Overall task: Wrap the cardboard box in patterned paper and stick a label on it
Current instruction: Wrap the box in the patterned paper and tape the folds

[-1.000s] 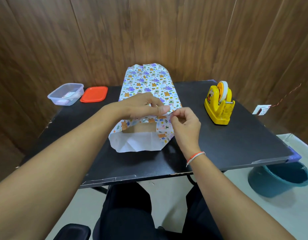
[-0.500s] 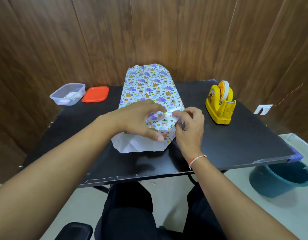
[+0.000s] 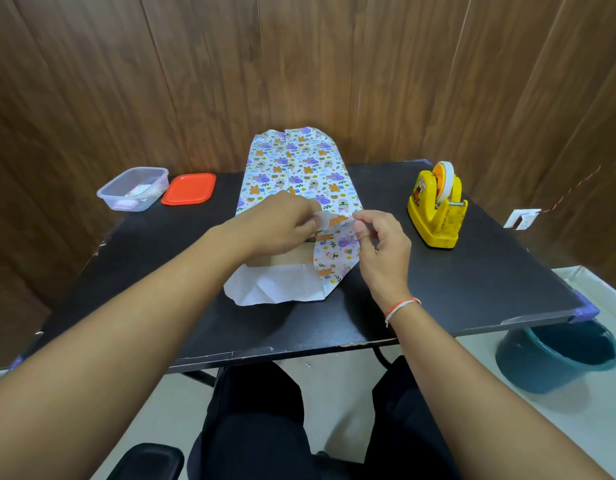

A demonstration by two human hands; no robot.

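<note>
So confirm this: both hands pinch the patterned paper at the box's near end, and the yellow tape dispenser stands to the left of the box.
Wrong on one count. In the head view the yellow tape dispenser stands to the right of the box, not the left. Both the left hand and the right hand do pinch the patterned paper at its near end.

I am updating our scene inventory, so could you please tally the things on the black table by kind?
Wrapped box with patterned paper: 1
Clear plastic container: 1
Orange lid: 1
Yellow tape dispenser: 1
Total: 4
</note>
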